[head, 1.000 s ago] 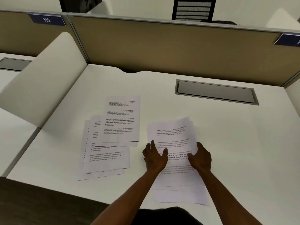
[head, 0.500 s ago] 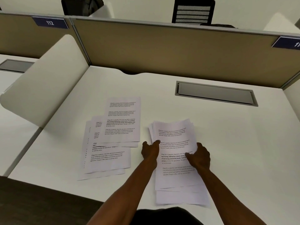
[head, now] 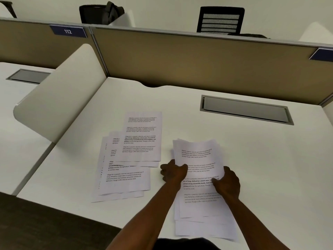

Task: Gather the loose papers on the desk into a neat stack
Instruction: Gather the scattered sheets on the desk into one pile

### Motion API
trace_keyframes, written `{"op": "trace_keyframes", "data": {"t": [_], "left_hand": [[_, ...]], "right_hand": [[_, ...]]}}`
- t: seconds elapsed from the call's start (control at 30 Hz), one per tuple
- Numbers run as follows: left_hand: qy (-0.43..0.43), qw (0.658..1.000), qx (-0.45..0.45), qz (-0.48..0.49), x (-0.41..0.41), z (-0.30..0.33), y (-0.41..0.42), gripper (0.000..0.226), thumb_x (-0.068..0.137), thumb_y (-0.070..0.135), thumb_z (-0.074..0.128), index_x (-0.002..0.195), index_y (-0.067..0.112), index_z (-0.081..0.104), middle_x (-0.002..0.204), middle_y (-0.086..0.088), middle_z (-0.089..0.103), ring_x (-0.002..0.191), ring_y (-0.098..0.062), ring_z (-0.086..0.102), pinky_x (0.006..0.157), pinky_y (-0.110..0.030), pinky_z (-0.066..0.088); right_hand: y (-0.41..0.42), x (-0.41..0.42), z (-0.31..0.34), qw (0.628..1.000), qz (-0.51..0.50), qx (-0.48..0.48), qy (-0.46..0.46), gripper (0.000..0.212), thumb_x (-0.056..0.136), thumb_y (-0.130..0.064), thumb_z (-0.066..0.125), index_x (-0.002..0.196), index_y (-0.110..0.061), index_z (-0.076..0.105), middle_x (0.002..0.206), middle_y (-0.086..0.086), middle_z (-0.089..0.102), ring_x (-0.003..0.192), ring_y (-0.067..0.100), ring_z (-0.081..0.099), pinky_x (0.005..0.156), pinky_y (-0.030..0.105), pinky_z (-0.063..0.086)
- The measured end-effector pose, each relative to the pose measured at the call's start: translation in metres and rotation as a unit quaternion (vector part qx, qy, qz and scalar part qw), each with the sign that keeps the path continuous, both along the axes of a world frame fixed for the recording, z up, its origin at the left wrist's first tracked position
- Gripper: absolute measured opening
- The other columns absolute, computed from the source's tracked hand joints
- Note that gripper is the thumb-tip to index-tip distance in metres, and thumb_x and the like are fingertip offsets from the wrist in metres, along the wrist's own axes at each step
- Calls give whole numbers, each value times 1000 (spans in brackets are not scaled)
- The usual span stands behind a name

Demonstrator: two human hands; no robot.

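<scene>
Two groups of printed white papers lie on the white desk (head: 252,159). The right pile (head: 198,156) is a rough bundle of several sheets, its top end curling up off the desk. My left hand (head: 173,171) grips its left edge, and my right hand (head: 227,183) holds its right edge with the thumb on the top page. More sheets (head: 205,228) stick out unevenly at the near end. The left group (head: 129,159) is a fanned spread of several overlapping sheets, lying flat with neither hand on it.
A grey cable tray lid (head: 246,110) is set into the desk at the back right. A tan partition (head: 198,56) closes off the far side, and a white curved divider (head: 59,91) stands at the left. The desk's near edge is close to my arms.
Both hands have shifted from pressing on top of the right pile to gripping its side edges. The pile's sheets have drawn closer together and its far end has lifted.
</scene>
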State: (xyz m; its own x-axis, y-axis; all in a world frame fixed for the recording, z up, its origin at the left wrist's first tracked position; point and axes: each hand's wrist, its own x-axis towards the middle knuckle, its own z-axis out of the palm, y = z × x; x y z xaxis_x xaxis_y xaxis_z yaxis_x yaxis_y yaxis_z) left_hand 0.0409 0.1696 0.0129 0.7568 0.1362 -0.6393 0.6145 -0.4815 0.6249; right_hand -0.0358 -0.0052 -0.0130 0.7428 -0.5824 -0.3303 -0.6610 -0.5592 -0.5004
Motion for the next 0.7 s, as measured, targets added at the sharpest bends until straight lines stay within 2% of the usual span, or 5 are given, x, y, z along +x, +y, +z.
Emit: {"op": "trace_keyframes", "data": {"t": [0.17,0.33,0.43,0.5,0.7], "left_hand": [[1,995,-89,37,-4,9,-14,64,80,34,73,136,19,47,122,-7,39,109,-31,60,100,-46,54],[-12,987,-140,74,2,9,-9,59,80,29,74,133,20,48,122,-3,63,98,-21,59,89,-36,54],[-22,989,-132,62,4,9,-3,57,78,30,75,130,25,51,120,-5,65,114,-29,59,99,-47,52],[-39,987,-150,51,4,7,-2,61,80,23,75,136,24,51,126,-11,63,114,-32,62,96,-51,55],[-65,975,-202,66,4,4,6,58,89,4,63,140,28,49,127,-13,63,107,-29,66,89,-44,61]], "right_hand": [[6,-3,2,1000,-13,-13,0,67,76,-27,79,133,-9,51,124,19,56,111,36,59,92,42,50],[6,-2,2,1000,-14,-13,5,75,76,-31,80,140,-10,47,130,19,55,117,37,57,95,41,48],[6,-2,2,1000,-20,-6,4,76,76,-32,80,141,-10,46,132,19,54,119,37,56,97,42,48],[7,-1,1,1000,-25,0,0,77,76,-33,80,141,-10,47,133,19,54,120,36,56,98,42,49],[13,1,-2,999,-39,32,-21,74,77,-32,79,140,-9,48,132,20,56,120,36,55,99,45,49]]}}
